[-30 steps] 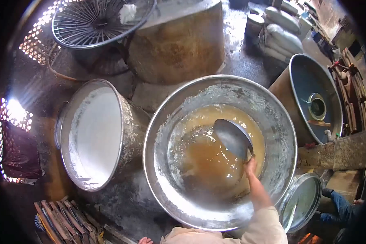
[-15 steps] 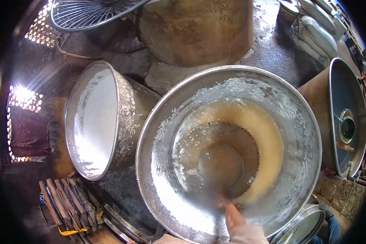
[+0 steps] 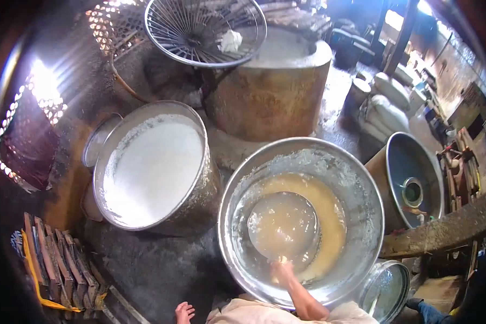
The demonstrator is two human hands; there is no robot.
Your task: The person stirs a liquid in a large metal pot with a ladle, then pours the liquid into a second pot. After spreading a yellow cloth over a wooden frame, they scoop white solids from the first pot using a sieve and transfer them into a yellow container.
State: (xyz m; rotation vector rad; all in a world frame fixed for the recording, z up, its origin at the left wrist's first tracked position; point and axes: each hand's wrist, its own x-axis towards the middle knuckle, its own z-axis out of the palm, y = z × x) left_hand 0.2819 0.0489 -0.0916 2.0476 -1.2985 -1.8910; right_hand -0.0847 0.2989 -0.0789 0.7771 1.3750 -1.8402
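My right hand [image 3: 281,270] is closed on the near rim of a round metal bowl [image 3: 278,229]. The bowl, filled with cloudy liquid, is inside a large metal vat [image 3: 356,227]. Around it in the vat lies tan, murky liquid [image 3: 332,232]. White residue coats the vat's inner wall. My left hand [image 3: 184,313] is at the bottom edge of the view, left of the vat, holding nothing, its fingers apart and slightly bent.
To the left stands another vat [image 3: 205,162] of white liquid. A large cylindrical tank [image 3: 270,102] and a spoked round metal frame [image 3: 205,32] are behind. Stacked wooden slats [image 3: 59,264] lie at lower left. A dark-lined vat [image 3: 443,183] and a round container [image 3: 389,291] are at right.
The view has tilted up and swung left. The bowl now shows brim-full of cloudy liquid, with my right hand on its rim. My left hand has come into view at the bottom.
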